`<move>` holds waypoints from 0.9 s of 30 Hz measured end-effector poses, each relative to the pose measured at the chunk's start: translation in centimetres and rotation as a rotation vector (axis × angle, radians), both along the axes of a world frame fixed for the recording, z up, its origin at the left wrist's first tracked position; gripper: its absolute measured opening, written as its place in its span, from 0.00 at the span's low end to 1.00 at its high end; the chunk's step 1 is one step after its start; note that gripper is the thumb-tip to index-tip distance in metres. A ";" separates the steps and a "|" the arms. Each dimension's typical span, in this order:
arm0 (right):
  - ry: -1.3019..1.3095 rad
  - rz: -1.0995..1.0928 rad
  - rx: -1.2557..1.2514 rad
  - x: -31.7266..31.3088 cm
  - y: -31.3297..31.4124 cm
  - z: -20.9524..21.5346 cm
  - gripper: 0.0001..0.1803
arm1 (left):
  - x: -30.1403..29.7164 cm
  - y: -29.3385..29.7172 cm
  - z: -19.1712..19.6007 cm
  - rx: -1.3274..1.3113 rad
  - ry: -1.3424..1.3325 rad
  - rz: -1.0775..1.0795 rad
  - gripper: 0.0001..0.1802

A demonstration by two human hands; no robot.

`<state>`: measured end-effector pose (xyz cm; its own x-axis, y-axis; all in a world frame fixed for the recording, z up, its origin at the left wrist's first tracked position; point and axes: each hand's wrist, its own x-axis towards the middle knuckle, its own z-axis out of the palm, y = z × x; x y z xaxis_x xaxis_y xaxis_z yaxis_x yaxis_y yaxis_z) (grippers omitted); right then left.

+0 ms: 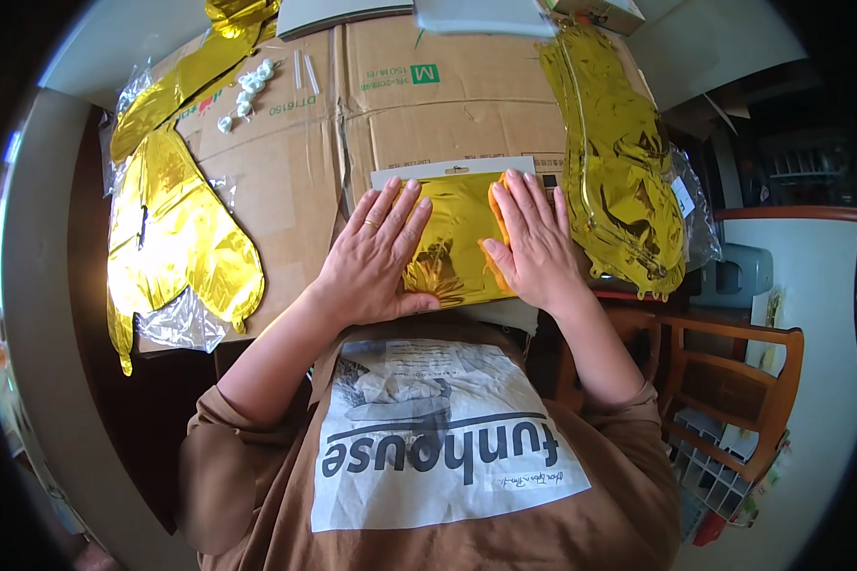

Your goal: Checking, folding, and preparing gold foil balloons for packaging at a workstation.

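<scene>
A gold foil sheet, folded into a rectangle (452, 224), lies on a white backing card (505, 169) with a hanging slot at its far edge. My left hand (376, 243) rests flat on the left part of the foil, its fingers stretched out and slightly apart. Under my right hand (533, 233) an orange cloth (497, 271) is pressed against the foil's right side. The fingers of that hand also lie stretched out, and much of the cloth is hidden beneath the palm.
Large gold foil balloons, flat and partly in clear plastic, lie at the left (176, 224) and right (624, 162). Small white balls (249, 88) and two white straws (305, 71) sit farther back on the cardboard (267, 171). A wooden chair (733, 390) stands at the right.
</scene>
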<state>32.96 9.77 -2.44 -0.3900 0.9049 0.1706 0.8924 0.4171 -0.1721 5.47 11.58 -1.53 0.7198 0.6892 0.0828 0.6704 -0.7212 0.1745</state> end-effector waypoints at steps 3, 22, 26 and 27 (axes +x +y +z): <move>0.007 0.001 -0.009 0.0 0.2 -0.1 0.38 | -0.1 0.2 0.2 -0.003 -0.011 -0.007 0.67; 0.498 -0.257 -0.136 2.2 26.6 6.8 0.16 | -0.3 1.0 1.6 -0.143 -0.169 -0.002 0.65; 0.327 -0.566 -0.052 0.9 38.2 2.8 0.19 | -0.7 1.3 1.6 -0.183 -0.183 0.011 0.58; 0.280 -0.576 -0.038 0.6 39.1 1.7 0.19 | -0.9 1.1 1.6 -0.190 -0.188 0.013 0.57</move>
